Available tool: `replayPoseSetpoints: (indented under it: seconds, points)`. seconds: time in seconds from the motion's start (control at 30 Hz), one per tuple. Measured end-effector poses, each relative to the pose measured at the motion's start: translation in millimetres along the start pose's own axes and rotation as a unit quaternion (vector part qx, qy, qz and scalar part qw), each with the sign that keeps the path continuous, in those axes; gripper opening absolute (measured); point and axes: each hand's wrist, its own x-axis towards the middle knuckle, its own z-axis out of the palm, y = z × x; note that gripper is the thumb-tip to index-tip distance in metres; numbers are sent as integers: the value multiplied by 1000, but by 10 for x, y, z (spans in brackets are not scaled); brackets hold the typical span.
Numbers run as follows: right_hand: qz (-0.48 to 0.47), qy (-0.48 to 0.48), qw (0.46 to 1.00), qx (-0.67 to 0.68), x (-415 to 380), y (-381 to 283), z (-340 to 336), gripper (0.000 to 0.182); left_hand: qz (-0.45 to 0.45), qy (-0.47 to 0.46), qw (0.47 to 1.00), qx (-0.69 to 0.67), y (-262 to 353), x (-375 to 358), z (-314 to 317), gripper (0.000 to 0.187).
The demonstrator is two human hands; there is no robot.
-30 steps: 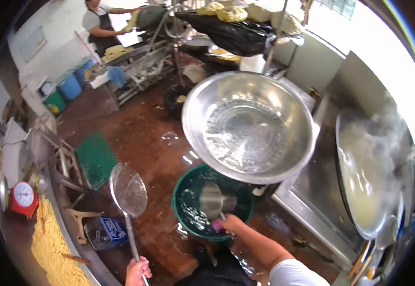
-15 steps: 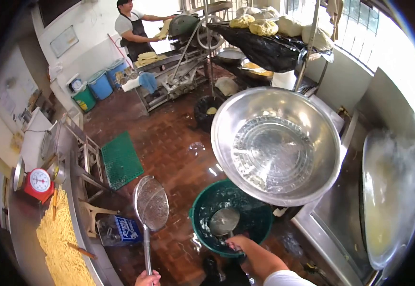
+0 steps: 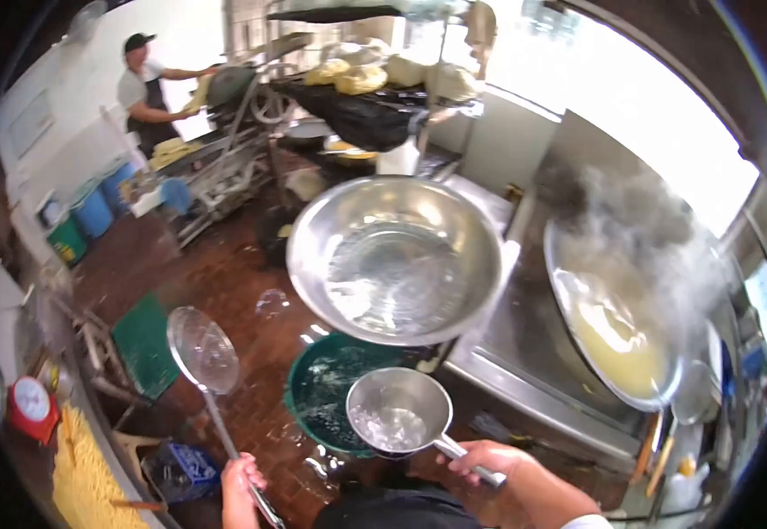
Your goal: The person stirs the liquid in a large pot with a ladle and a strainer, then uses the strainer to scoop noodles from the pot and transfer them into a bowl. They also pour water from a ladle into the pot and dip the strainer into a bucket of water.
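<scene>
My left hand (image 3: 241, 476) is closed around the long handle of a round mesh strainer (image 3: 203, 348), held above the floor. My right hand (image 3: 489, 460) grips the handle of a metal saucepan (image 3: 399, 410) with some clear water in it. The pan hangs over the near right part of a green tub (image 3: 300, 407), hiding some of its water. Just beyond the tub stands a large steel basin (image 3: 307, 264) containing clear water. To the right, a wide wok (image 3: 569, 264) of cloudy yellowish liquid gives off steam.
Yellow noodles (image 3: 88, 467) lie on the left counter near a red scale (image 3: 33, 410). A blue crate (image 3: 181, 472) sits below. Wooden-handled tools (image 3: 661, 463) are at right. A co-worker (image 3: 150, 101) handles dough at a machine (image 3: 234, 93). The tiled floor (image 3: 216, 273) looks wet.
My right hand has raised the saucepan out of the green tub, now with water in it. My view has turned right, showing more of the wok. The strainer stays in my left hand.
</scene>
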Motion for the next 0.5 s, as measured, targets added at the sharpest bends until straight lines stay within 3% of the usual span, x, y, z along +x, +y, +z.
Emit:
replayPoseSetpoints:
  seconds: [0.1,0.27,0.33,0.43,0.47,0.5]
  points:
    - [-85,-40,984,148,-689,-111,-44,32,27,-6,1000,-3,99,221,163,9]
    - [-200,51,948,242,-1335,-569,-413,37,65,23,998,-15,206,329,629,11]
    - [-218,108,927,286,-1465,-978,-806,38,60,33,997,-22,214,463,733,12]
    - [-293,-19,900,321,-1449,-1918,-1613,33,62,36,997,-37,194,595,965,10]
    - [-286,-20,871,399,-1448,-2296,-1914,35,73,47,996,-33,171,636,1040,9]
    - [-306,-4,890,338,-1440,-2712,-2257,35,82,59,995,-25,129,652,1124,8]
